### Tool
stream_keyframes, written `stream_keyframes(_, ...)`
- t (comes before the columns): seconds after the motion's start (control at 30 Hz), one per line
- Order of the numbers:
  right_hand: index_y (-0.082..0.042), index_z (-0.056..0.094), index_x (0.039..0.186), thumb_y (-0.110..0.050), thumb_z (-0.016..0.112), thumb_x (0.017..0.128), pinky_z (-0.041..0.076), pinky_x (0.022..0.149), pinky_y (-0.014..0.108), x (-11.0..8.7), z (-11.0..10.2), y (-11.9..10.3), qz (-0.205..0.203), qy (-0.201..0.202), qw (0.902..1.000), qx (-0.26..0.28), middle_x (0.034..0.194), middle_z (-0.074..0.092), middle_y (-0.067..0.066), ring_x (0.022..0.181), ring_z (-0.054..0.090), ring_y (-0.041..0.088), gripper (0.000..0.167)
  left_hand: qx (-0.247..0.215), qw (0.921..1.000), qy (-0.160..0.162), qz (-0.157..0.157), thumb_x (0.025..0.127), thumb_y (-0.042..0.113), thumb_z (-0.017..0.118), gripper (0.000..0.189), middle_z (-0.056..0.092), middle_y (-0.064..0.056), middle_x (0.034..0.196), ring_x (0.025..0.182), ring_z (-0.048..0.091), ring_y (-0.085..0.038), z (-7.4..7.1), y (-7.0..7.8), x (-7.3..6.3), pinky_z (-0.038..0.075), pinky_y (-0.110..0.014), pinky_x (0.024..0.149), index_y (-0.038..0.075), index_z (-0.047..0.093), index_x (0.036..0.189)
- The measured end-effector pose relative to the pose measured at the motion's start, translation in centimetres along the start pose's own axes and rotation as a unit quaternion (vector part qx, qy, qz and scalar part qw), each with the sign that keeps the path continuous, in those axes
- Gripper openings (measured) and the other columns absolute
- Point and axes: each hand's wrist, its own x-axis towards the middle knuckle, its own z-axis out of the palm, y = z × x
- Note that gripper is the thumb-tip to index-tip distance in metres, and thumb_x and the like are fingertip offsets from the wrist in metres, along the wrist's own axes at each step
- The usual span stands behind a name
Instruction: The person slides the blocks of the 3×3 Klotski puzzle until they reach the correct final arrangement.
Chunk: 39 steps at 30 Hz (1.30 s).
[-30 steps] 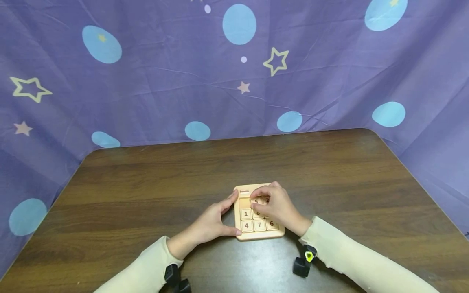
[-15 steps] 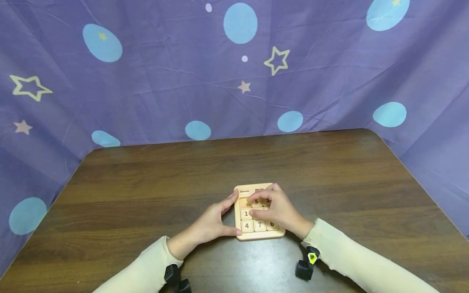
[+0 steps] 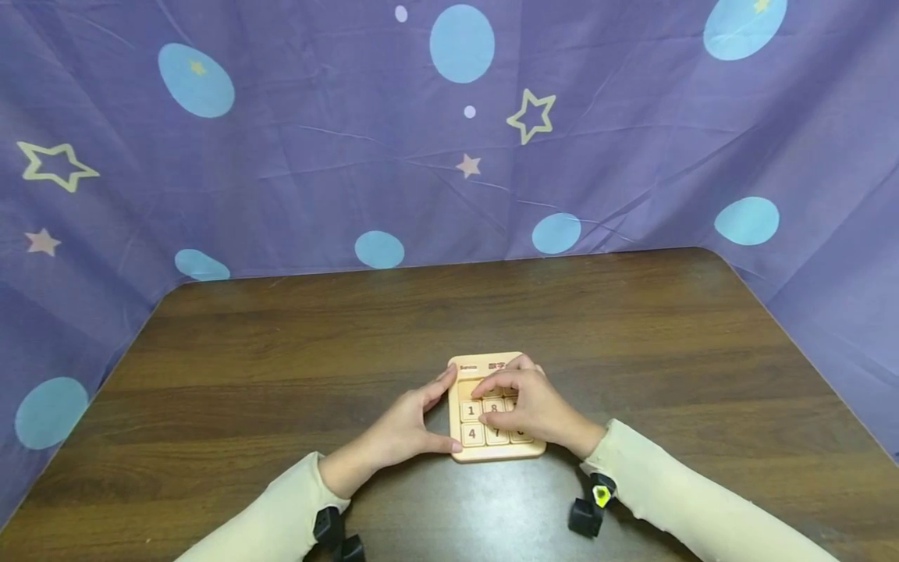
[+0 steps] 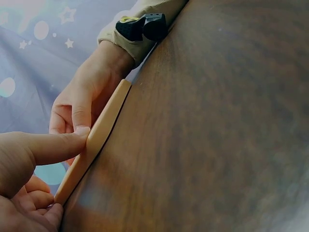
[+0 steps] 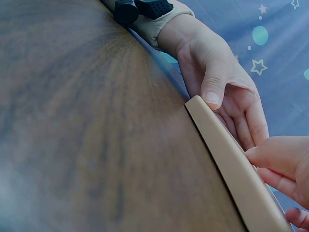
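A light wooden number slide puzzle (image 3: 499, 451) lies flat on the table. Tiles 1 (image 3: 470, 410), 8 (image 3: 494, 406), 4 (image 3: 472, 435) and 7 (image 3: 496, 435) show, with a bare slot at the upper left of the grid. My left hand (image 3: 403, 429) grips the frame's left side, thumb at the near corner and forefinger at the far one. Over the right-hand tiles, my right hand (image 3: 537, 402) has its thumb and forefinger apart, thumb tip between 8 and 7, forefinger tip by the slot. It hides most of the top row and right column.
The brown wooden table (image 3: 281, 375) extends around the puzzle. Behind it hangs a purple curtain (image 3: 316, 156) with stars and blue spots. Small black devices (image 3: 588, 507) are strapped at both wrists, over cream sleeves (image 3: 688, 488).
My right hand has shifted a little toward me, its thumb moving off the 8 to near the 7. The 8 shows again; 5 and 2 are now mostly covered. My left hand stays put.
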Motion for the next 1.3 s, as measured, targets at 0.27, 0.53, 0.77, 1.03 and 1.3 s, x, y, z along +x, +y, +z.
stream_keyframes(0.27,-0.024,0.074,0.09,-0.018,0.081,0.067,0.031,0.078,0.031,0.1,0.3,0.2,-0.019,0.013,0.9997,-0.01,0.086,0.065,-0.015,0.084,0.04,0.008,0.025,-0.002,1.0,-0.002,-0.003,0.069,0.014,0.083,0.098,0.023,-0.017,0.152,0.14,0.023,-0.027,0.1,-0.2,0.0,0.019,-0.036,0.113,-0.003,0.025,0.146)
stream_keyframes(0.53,-0.023,0.074,0.091,-0.017,0.083,0.065,0.032,0.074,0.03,0.2,0.7,0.0,0.01,0.028,0.9995,-0.012,0.082,0.059,-0.011,0.082,0.041,0.009,0.028,-0.009,0.9999,-0.002,-0.006,0.069,0.014,0.083,0.098,0.023,-0.018,0.152,0.139,0.024,-0.029,0.0,0.0,-0.2,0.022,-0.043,0.112,-0.003,0.025,0.146)
stream_keyframes(0.77,-0.021,0.074,0.091,-0.017,0.082,0.067,0.032,0.067,0.028,0.5,0.7,-0.1,0.028,0.034,0.999,-0.009,0.074,0.05,-0.007,0.075,0.039,0.011,0.026,-0.009,0.9999,0.001,-0.009,0.068,0.013,0.083,0.099,0.022,-0.016,0.152,0.14,0.024,-0.027,0.1,-0.1,-0.1,0.02,-0.043,0.112,-0.002,0.025,0.146)
stream_keyframes(1.03,-0.019,0.074,0.09,-0.014,0.082,0.068,0.035,0.064,0.026,0.8,0.6,-0.2,0.034,0.041,0.9986,0.003,0.076,0.056,-0.007,0.074,0.041,0.012,0.024,-0.008,1.0,0.001,-0.003,0.068,0.013,0.083,0.099,0.022,-0.018,0.152,0.139,0.024,-0.029,0.1,-0.1,-0.2,0.021,-0.043,0.112,-0.003,0.025,0.146)
stream_keyframes(1.3,-0.017,0.074,0.089,-0.013,0.082,0.067,0.037,0.063,0.025,1.0,0.7,-0.2,0.032,0.059,0.9977,-0.011,0.077,0.059,-0.006,0.074,0.042,0.011,0.024,-0.005,1.0,0.002,-0.002,0.068,0.013,0.083,0.098,0.023,-0.016,0.152,0.14,0.024,-0.027,0.1,-0.2,0.0,0.019,-0.037,0.113,-0.002,0.025,0.146)
